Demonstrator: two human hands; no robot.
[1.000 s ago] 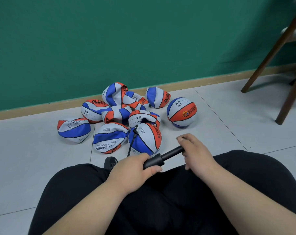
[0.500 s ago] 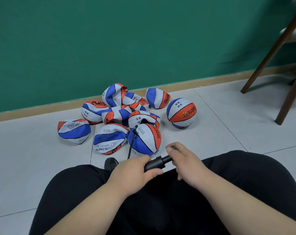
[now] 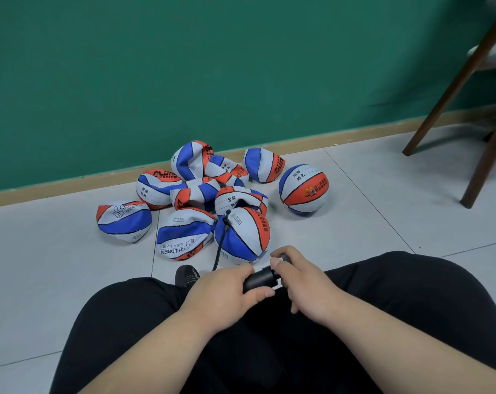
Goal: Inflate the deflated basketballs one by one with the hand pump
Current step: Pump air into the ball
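Your left hand [image 3: 227, 291] wrapped the black plastic hand pump [image 3: 259, 278] and your right hand [image 3: 303, 285] clenched its handle, its thin black hose [image 3: 221, 243] plugged into the nearest blue, white and orange basketball [image 3: 247, 234] on the floor, while only one round basketball [image 3: 303, 189] looked finished and the crumpled basketballs [image 3: 184, 237] awaited air.

Green wall [image 3: 184, 66], grey tile floor [image 3: 42, 265], wooden chair legs [image 3: 451, 81] R.

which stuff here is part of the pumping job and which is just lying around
Job: left hand, right hand, hand pump, hose, plugged-in ball, deflated balls, round ball (looks done).
Lying around: wooden chair, green wall.
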